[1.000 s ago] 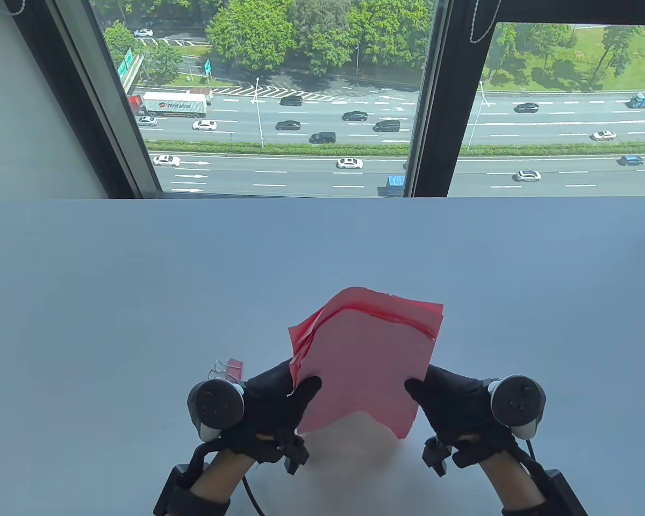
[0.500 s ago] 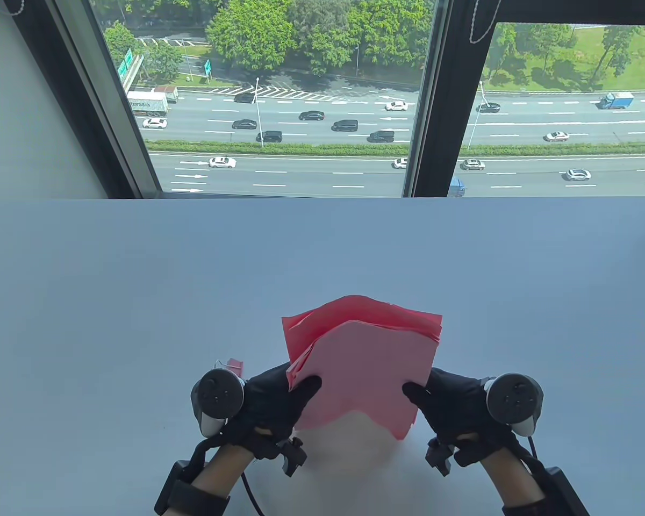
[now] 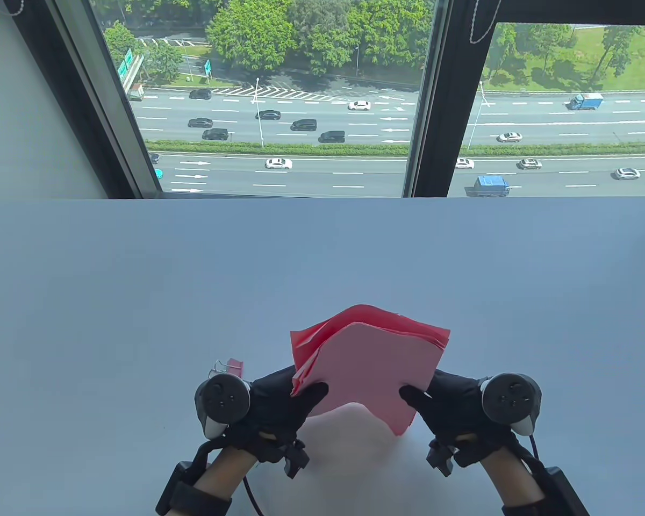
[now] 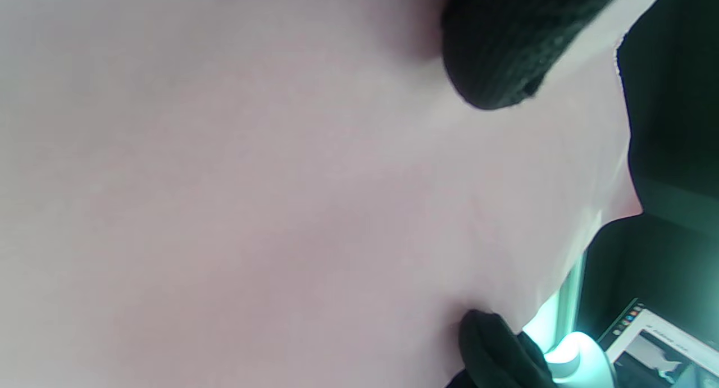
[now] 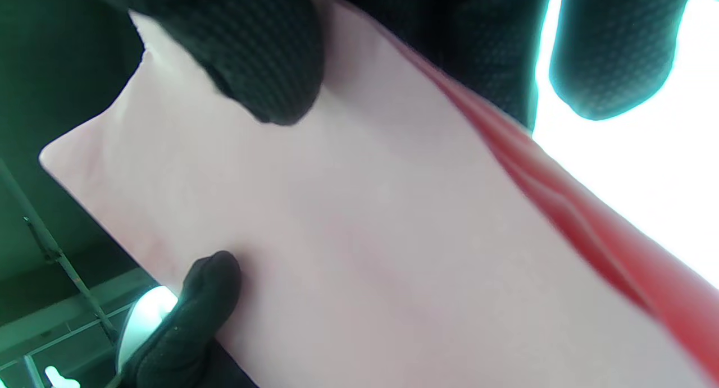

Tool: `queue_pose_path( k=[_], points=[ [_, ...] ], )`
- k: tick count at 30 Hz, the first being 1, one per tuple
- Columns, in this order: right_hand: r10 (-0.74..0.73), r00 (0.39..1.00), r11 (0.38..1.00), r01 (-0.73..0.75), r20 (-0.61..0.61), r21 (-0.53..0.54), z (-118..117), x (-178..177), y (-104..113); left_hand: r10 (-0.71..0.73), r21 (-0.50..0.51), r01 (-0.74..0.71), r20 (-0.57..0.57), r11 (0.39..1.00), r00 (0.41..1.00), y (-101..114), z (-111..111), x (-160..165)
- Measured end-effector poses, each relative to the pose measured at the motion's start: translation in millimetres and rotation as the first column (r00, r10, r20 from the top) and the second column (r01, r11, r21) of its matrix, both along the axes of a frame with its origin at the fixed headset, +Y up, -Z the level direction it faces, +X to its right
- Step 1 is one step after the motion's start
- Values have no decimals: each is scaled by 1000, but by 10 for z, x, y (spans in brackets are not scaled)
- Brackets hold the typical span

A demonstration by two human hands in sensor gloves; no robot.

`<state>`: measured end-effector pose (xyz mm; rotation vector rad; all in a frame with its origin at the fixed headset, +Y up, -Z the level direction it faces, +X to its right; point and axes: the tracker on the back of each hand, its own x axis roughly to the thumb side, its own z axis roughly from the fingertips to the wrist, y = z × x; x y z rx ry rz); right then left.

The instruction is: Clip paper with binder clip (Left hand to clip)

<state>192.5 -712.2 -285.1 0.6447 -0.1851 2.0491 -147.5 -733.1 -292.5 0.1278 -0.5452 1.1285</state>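
The clipping has not begun, as far as the pictures let me judge; the stack of thin pink paper sheets is lifted off the pale grey-blue counter and held between both hands, while the small pink binder clip with wire handles lies untouched on the counter at about 10 o'clock of the left hand, just beside its tracker. What seems left is nearly everything: squaring the sheets, handing the stack over to the right hand alone, fetching the clip with the left hand, and pinching it onto an edge.

The left hand grips the stack's left edge, thumb on the near face; the right hand grips the right edge the same way (the right wrist view shows a thumb pressed on the top sheet and fingers behind the stack).

The sheets are limp and matte, with no stiffness to speak of; their far edges at 12 o'clock fan apart and stand uneven, with the deeper red of the layers showing between them; the near lower edge sags into a notch between the hands. The gloves are black knit fabric; the counter is smooth and plain.
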Motion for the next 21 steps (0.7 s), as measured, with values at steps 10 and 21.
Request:
queue_pose_path(
  k=[10,21],
  points=[
    [8,1000,999,-8,-15,-42,-26,-6,-53,-4,-75,6,32,997,999,-68,-31,19],
    [19,1000,999,-20,-23,-40,-19,-49,-87,-5,-89,11,69,996,998,-31,-6,38]
  ],
)
